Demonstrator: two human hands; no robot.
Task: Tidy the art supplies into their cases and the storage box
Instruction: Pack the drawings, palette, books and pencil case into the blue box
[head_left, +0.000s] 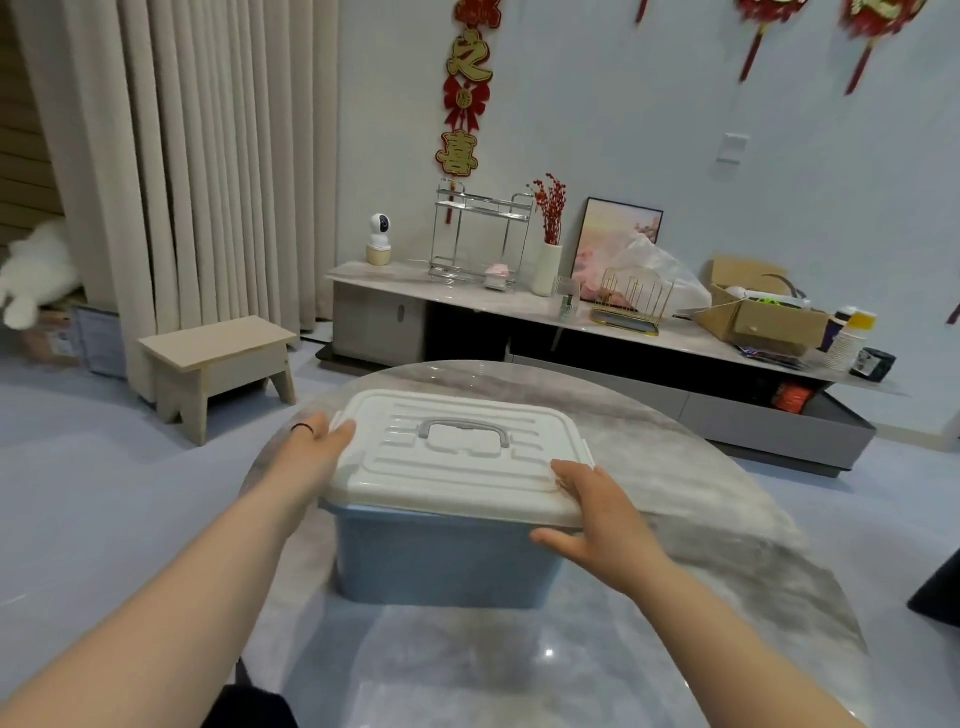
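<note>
A blue storage box (441, 561) stands on the round grey marble table (675, 519), closed by a white ribbed lid (457, 462) with a grey handle (464, 430) lying flat. My left hand (319, 441) lies against the lid's left edge with straight fingers, thumb on top. At the lid's front right corner, my right hand (597, 514) has its fingers laid over the lid and its thumb under the rim against the box's wall. No art supplies are visible; the box's contents are hidden.
A low wooden stool (218, 358) stands on the floor to the left, by beige curtains. Behind the table runs a long low cabinet (571, 332) carrying a wire rack, a vase, a framed picture and a cardboard box (763, 312). A dark object (935, 597) shows at the right edge.
</note>
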